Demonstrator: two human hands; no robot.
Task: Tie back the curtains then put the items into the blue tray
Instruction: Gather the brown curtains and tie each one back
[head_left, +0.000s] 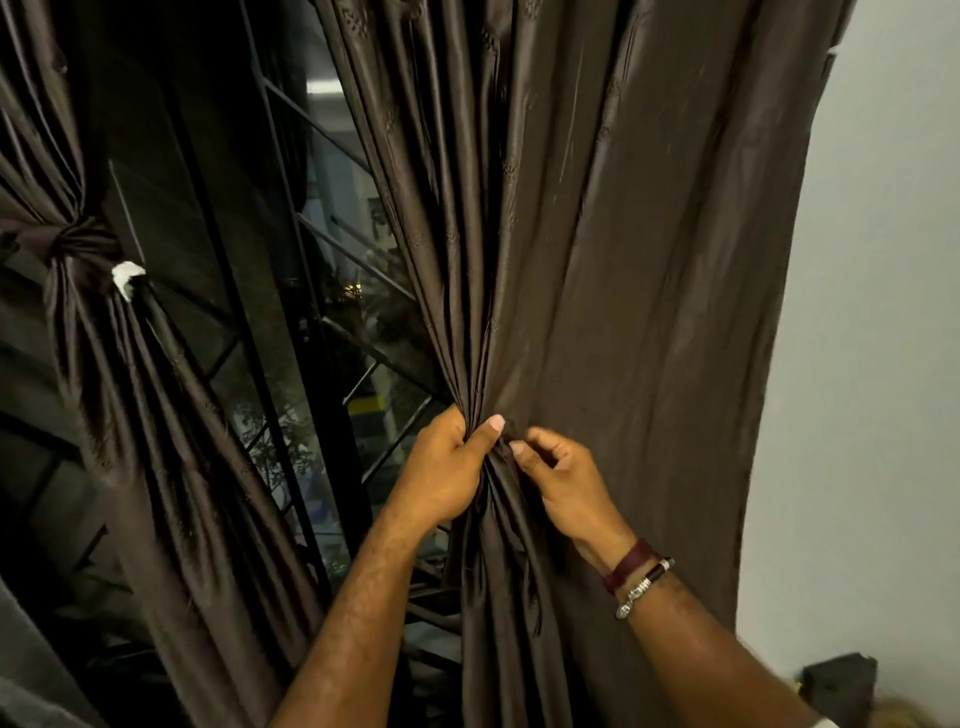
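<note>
Blocked from twelve to six o'clock by the untied right curtain (597, 270), bunched at centre in the left hand (447, 473) and right hand (561, 483). Walled in at three o'clock by the bare wall (878, 312). Left open only at ten o'clock, between that drape and the tied left curtain (83, 244), though barred there by the window grille (332, 244).

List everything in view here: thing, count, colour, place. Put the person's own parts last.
tied curtain: one, dark brown, far left, gathered at mid-height
tie-back knot: one, dark brown, around the tied curtain
white tag: one, white, just below the knot
loose curtain: one, dark brown, centre to right, bunched where the hands grip it
window grille: one, black bars, between the curtains
wall: one, pale grey, right edge
dark object: one, black, bottom right, unclear what
wristbands: two, maroon and silver, right wrist
left hand: gripping gathered fabric
right hand: pinching fabric beside it
</note>
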